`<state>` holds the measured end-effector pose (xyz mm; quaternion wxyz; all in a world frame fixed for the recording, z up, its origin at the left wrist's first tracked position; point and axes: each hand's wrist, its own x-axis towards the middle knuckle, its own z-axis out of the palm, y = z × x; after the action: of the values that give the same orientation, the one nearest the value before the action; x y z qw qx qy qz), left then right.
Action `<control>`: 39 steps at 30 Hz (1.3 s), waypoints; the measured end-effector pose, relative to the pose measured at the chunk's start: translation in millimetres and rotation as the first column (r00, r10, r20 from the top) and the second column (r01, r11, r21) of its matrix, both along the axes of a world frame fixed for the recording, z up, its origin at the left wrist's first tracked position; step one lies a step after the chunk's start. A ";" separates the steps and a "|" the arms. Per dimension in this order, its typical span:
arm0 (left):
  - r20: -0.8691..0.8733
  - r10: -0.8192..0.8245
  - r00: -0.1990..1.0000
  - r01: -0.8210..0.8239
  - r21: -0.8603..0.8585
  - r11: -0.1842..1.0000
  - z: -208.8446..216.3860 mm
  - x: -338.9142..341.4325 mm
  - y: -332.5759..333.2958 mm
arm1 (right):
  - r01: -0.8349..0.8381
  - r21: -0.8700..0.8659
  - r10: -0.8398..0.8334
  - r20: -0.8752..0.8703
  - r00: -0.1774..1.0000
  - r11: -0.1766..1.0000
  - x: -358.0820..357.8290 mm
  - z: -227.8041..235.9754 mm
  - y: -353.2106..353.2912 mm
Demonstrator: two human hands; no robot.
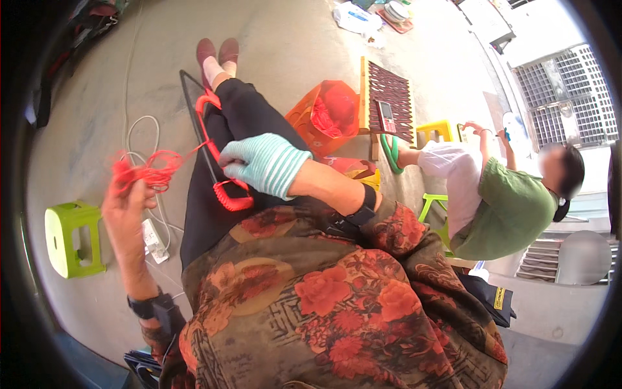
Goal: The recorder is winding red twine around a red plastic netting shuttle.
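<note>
Left hand (126, 201) bare, fist closed on a tangled bunch of red cord (150, 170); strand runs right to a black wire frame (194, 120) on the lap, long axis pointing toward the feet, partly wrapped. Right hand (262, 163), striped knit glove, grips the frame's edge

The right hand (265, 165) wears a glove striped pale mint and white. The cord (152, 170) bunched in the bare left hand (126, 201) is bright red, as is the wrapping on the black wire frame (214, 155). The blouse (324, 298) shows red roses on olive-brown; the trousers (214, 214) are black. On the grey floor (291, 39) stand a lime-green stool (71, 240) and an orange bag (324, 113). The seated person's top (512, 214) is green.
</note>
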<state>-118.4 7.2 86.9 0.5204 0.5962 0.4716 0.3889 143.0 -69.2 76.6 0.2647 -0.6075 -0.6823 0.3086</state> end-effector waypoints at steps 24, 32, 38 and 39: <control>0.779 -0.239 0.579 0.734 -0.372 0.568 -12.6 58.0 -33.7 | -0.223 0.261 0.303 -0.936 0.180 0.939 17.2 88.9 -49.6; 0.898 -0.008 0.440 0.717 -0.346 0.606 -34.9 7.5 -7.8 | 0.029 0.299 0.286 -0.875 -0.391 0.954 60.8 119.8 -70.4; 0.845 -0.269 0.462 0.828 -0.302 0.473 -12.5 23.8 -22.6 | 0.068 0.441 0.438 -0.842 -0.314 0.895 96.3 157.6 -85.5; 0.786 -0.281 0.551 0.789 -0.380 0.483 -3.5 36.8 -28.7 | 0.066 0.441 0.439 -0.843 -0.313 0.895 99.0 159.7 -86.0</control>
<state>-81.6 -21.5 83.4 0.9285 0.3044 0.1482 0.1524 242.0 -155.2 236.3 0.7363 0.0567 -0.3244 0.5911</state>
